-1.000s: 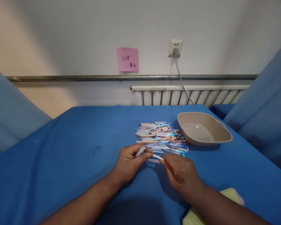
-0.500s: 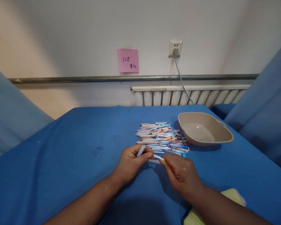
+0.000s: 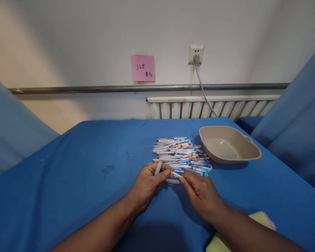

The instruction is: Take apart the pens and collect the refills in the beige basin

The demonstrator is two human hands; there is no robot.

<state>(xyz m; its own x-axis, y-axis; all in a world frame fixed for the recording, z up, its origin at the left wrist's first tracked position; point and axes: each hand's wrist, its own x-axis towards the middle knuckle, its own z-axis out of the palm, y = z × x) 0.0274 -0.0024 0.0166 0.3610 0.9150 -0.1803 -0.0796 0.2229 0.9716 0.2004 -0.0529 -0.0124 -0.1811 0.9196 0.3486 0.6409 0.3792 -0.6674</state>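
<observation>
My left hand (image 3: 148, 183) grips a pale blue pen barrel (image 3: 158, 168) that sticks up between thumb and fingers. My right hand (image 3: 199, 192) pinches a thin white refill (image 3: 176, 174) whose other end meets the left fingers. Both hands rest on the blue cloth just in front of a pile of pens (image 3: 180, 154) in white, blue and orange. One white pen (image 3: 172, 181) lies on the cloth right below the two hands.
A beige empty tray (image 3: 252, 154) stands to the right of the pile. A yellow cloth (image 3: 257, 218) lies under my right forearm. Blue cushions rise at both sides. A radiator (image 3: 212, 106), wall socket with cable and a pink note are behind the table.
My two hands have drawn slightly closer together, and the refill now shows shorter between them. The pile and tray have not moved.
</observation>
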